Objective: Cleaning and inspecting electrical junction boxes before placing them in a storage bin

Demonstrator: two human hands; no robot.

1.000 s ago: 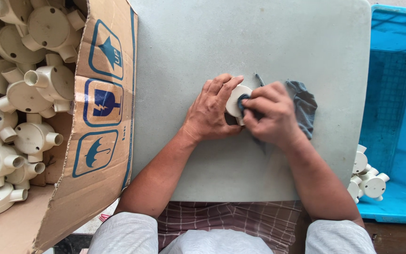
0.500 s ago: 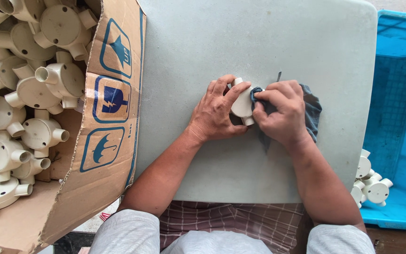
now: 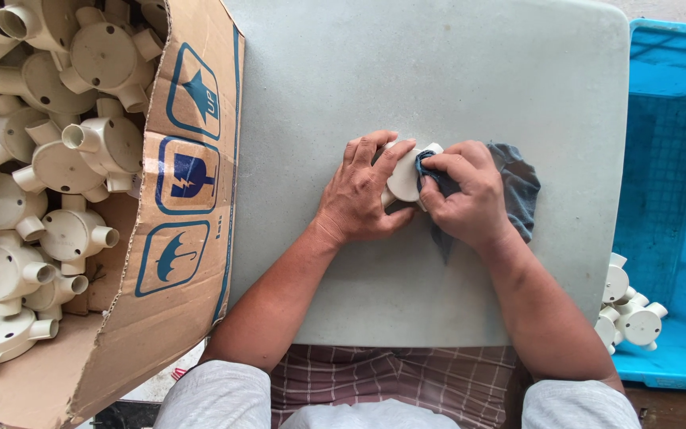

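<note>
Our left hand (image 3: 363, 195) curls over a cream round plastic fitting (image 3: 403, 176) and pins it against the grey table (image 3: 438, 71), fingers bent and closed around its rim. Our right hand (image 3: 466, 199) is bunched tight on a dark blue cloth (image 3: 518, 187), pressing a fold of it onto the fitting's flat face. The fitting sits near the middle of the table, between both hands.

We judge the fitting light, rigid and smooth, likely to skid on the tabletop, so the rim and its short stub outlets are the surest places to grip. The cloth is soft and limp, and bunches wherever we pinch it.

At nine o'clock an open cardboard box (image 3: 184, 183) holds many like fittings. At three o'clock stands a blue crate (image 3: 676, 103), with a few more fittings (image 3: 629, 310) by its near corner.
</note>
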